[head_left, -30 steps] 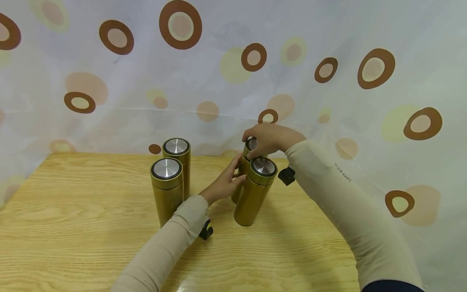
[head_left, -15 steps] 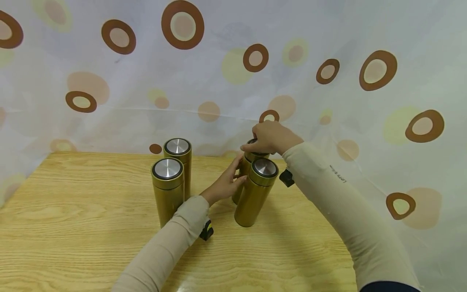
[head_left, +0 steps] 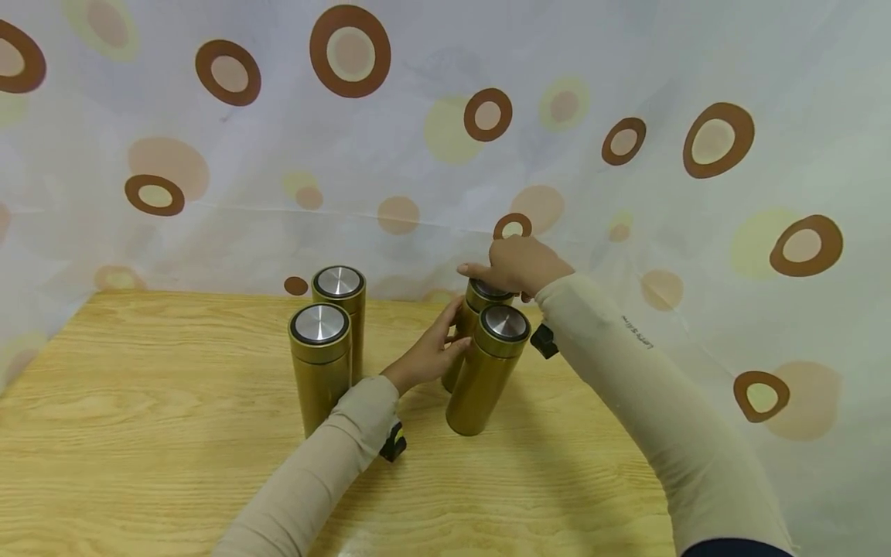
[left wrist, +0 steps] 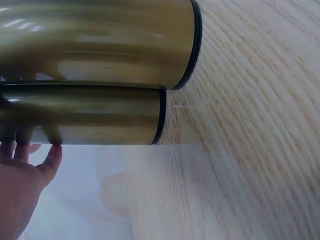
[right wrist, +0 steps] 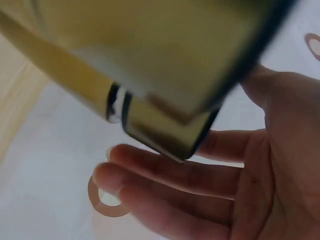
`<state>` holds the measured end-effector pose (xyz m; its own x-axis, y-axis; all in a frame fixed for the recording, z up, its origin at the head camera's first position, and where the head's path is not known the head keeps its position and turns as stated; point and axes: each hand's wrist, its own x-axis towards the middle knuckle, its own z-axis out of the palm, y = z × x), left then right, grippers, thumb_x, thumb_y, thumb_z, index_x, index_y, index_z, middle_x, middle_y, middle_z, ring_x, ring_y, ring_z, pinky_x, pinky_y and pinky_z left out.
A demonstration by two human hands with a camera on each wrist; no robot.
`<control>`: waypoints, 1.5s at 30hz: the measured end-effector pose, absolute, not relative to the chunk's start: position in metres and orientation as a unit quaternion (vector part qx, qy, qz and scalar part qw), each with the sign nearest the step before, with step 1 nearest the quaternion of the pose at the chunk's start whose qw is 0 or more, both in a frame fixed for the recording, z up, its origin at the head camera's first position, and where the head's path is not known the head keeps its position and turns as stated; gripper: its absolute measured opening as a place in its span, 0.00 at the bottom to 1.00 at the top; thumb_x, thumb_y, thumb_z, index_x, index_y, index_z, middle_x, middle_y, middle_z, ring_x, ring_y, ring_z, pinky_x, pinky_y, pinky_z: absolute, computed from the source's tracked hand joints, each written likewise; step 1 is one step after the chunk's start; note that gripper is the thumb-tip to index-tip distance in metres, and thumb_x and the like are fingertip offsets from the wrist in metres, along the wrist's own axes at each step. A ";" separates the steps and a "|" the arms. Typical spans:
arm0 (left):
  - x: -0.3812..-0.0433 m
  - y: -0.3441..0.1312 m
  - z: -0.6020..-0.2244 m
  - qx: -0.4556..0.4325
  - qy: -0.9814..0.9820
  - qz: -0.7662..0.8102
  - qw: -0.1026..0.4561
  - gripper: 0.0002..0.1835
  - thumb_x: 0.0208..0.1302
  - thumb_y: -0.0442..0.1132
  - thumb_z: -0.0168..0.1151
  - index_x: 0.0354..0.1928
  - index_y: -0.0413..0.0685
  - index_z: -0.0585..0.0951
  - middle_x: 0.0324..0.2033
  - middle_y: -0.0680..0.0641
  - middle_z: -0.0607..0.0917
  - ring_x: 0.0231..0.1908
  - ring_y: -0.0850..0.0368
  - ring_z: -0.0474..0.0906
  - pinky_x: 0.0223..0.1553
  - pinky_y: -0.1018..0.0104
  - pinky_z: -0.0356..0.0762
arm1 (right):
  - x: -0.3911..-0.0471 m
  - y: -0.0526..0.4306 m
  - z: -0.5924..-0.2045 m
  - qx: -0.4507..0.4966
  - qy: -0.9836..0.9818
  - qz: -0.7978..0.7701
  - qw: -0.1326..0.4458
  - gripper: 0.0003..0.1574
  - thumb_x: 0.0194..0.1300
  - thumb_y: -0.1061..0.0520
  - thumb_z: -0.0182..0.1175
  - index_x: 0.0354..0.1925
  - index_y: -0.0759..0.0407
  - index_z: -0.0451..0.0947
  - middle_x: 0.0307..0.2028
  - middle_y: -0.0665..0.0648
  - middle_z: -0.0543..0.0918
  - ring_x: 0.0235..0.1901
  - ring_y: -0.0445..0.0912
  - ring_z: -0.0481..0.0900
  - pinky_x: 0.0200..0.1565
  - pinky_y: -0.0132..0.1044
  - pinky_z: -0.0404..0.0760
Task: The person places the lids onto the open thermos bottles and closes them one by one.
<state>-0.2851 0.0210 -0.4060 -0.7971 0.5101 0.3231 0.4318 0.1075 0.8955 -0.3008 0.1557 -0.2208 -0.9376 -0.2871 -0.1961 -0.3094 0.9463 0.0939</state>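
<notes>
My left hand (head_left: 428, 354) holds the body of the rear right gold thermos bottle (left wrist: 100, 115), which stands upright. Its thumb lies by the front right thermos bottle (head_left: 485, 379), just before the rear one. My right hand (head_left: 522, 264) is on the rear bottle's lid (right wrist: 162, 125) from above; in the head view its thumb points left across the top. Seen from the right wrist, the fingers (right wrist: 175, 172) lie along the lid's side and the thumb is mostly hidden. A narrow pale band shows between the lid and the body.
Two more gold thermos bottles stand at the left, one in front (head_left: 320, 379) and one behind (head_left: 357, 325), both with their lids on. They are close to my left forearm. A patterned curtain (head_left: 418, 255) hangs at the back edge of the wooden table (head_left: 174, 387).
My right hand has twisted over the lid: its thumb, which was at the near side, now points left, and the fingers have come round to the right. The left hand stays in place.
</notes>
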 end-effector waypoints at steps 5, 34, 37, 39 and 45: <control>-0.285 0.021 -0.407 0.316 0.740 0.592 0.035 0.36 0.73 0.32 0.48 0.75 0.50 0.43 0.73 0.44 0.51 0.72 0.47 0.50 0.65 0.42 0.59 | -0.297 0.160 -0.212 -0.184 0.976 0.028 0.115 0.43 0.68 0.28 0.43 0.63 0.57 0.70 0.58 0.61 0.76 0.55 0.56 0.75 0.56 0.53 0.73; -0.284 0.019 -0.406 0.320 0.746 0.584 0.031 0.36 0.74 0.33 0.47 0.75 0.49 0.41 0.73 0.43 0.51 0.72 0.47 0.50 0.65 0.43 0.60 | -0.284 0.150 -0.211 -0.267 0.956 0.058 0.104 0.27 0.63 0.47 0.63 0.56 0.58 0.76 0.52 0.58 0.80 0.48 0.52 0.78 0.50 0.47 0.77; -0.285 0.020 -0.406 0.324 0.744 0.584 0.027 0.36 0.74 0.33 0.47 0.75 0.49 0.43 0.73 0.43 0.52 0.71 0.47 0.51 0.65 0.43 0.60 | -0.285 0.151 -0.212 -0.260 0.959 0.061 0.094 0.26 0.62 0.44 0.63 0.53 0.58 0.78 0.50 0.58 0.80 0.47 0.52 0.78 0.49 0.48 0.78; -0.285 0.020 -0.406 0.325 0.745 0.582 0.027 0.36 0.74 0.32 0.47 0.75 0.49 0.42 0.73 0.43 0.52 0.71 0.47 0.51 0.65 0.43 0.60 | -0.286 0.151 -0.213 -0.255 0.961 0.064 0.090 0.27 0.62 0.43 0.64 0.53 0.58 0.79 0.50 0.58 0.80 0.46 0.52 0.79 0.49 0.48 0.78; -0.284 0.020 -0.407 0.320 0.748 0.581 0.037 0.37 0.74 0.32 0.46 0.76 0.48 0.39 0.74 0.42 0.47 0.72 0.46 0.48 0.66 0.44 0.59 | -0.289 0.150 -0.214 -0.239 0.965 0.064 0.089 0.28 0.62 0.42 0.62 0.53 0.58 0.80 0.47 0.56 0.82 0.39 0.48 0.81 0.44 0.44 0.80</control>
<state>-0.2837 0.0201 -0.4069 -0.7924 0.5218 0.3160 0.4354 0.1209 0.8921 -0.2893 0.1499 -0.2140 -0.8701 -0.4490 -0.2032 -0.4719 0.8779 0.0811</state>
